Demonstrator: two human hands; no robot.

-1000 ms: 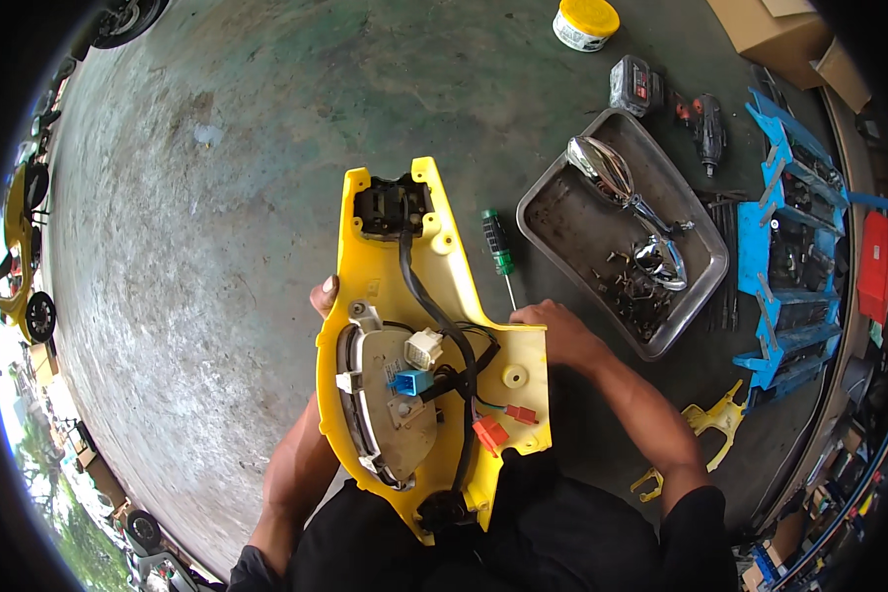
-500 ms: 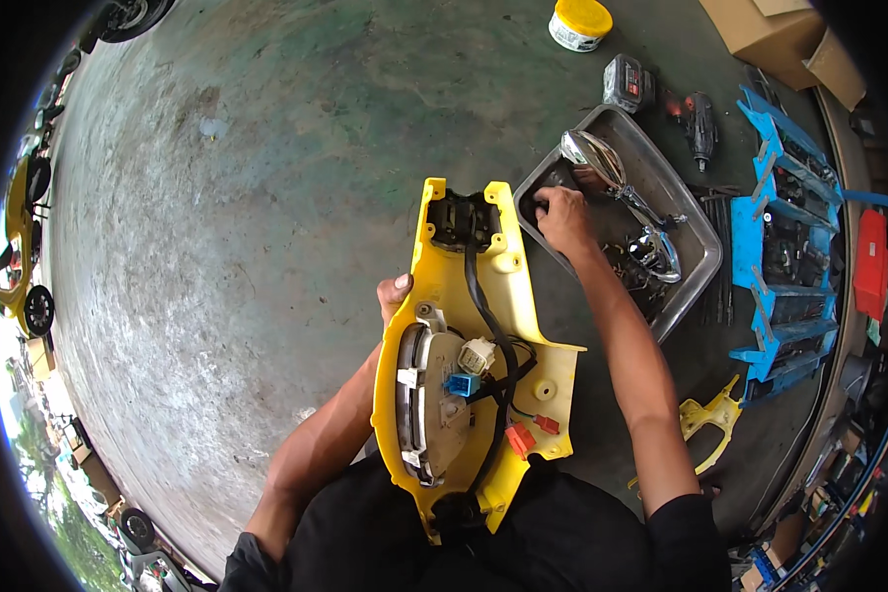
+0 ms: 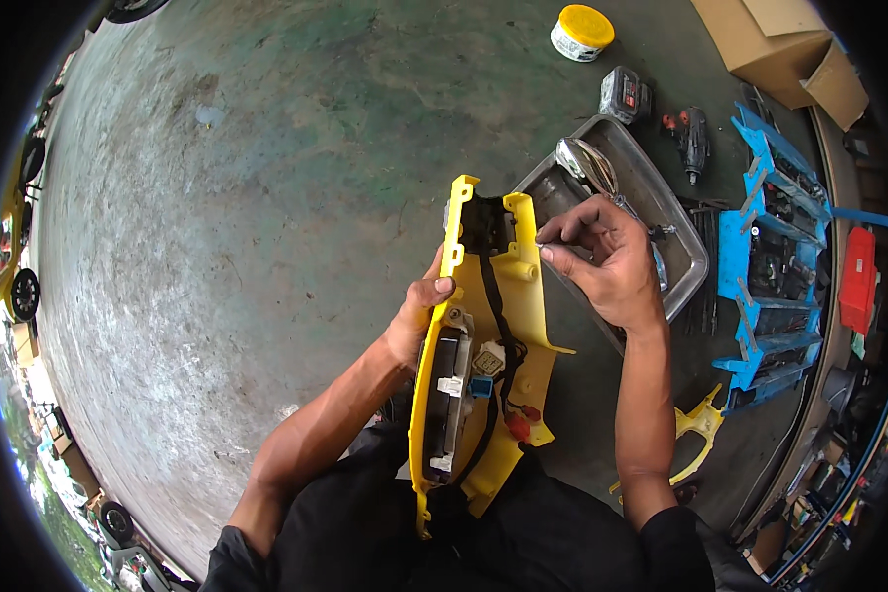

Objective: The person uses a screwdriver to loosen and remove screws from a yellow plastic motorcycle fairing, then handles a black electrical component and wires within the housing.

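A yellow plastic scooter cover (image 3: 535, 321) stands tilted over my lap, its inner side showing. Inside it sit an instrument cluster (image 3: 448, 385), a black wiring harness (image 3: 496, 306), a white connector (image 3: 489, 358), a blue connector (image 3: 481, 387) and red connectors (image 3: 518, 426). My left hand (image 3: 419, 318) grips the cover's left edge, thumb on the rim. Just right of the cover's upper end, my right hand (image 3: 612, 261) is closed in a pinch; whatever is between thumb and fingers is too small to name. Behind that hand lies a metal tray (image 3: 698, 264) holding chrome mirrors (image 3: 584, 163).
Beyond the tray are a battery pack (image 3: 624, 96), a cordless driver (image 3: 695, 143) and a yellow-lidded tub (image 3: 582, 37). To the right stand a blue cantilever toolbox (image 3: 738, 252), a red case (image 3: 858, 281) and a cardboard box (image 3: 768, 54). A yellow trim piece (image 3: 699, 431) lies near my right arm.
My right hand has come out of the tray, back toward the cover, with its fingers pinched. The cover has turned more edge-on and shifted slightly right in my left hand.
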